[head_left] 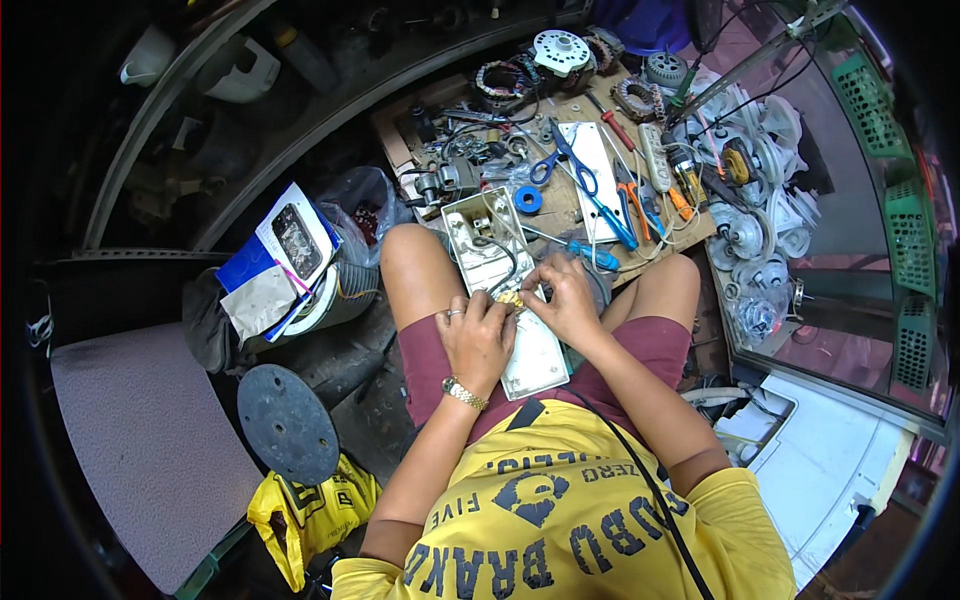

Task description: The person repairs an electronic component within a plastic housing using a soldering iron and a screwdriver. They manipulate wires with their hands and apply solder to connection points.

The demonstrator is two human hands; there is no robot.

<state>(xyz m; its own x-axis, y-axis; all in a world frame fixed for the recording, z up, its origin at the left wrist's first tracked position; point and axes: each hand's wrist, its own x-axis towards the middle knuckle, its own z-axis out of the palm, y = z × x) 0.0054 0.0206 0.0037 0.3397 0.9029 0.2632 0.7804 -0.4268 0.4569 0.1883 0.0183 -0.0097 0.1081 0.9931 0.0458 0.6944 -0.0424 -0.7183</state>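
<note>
Yellow shirt: crossed by a black cord.
White casing: held between the thighs, its wiring exposed.
Left hand: laid at its left edge, fingers bent (grip cannot be told).
Right hand: fingertips narrowed at a yellowish part; whether gripped cannot be told.
</note>
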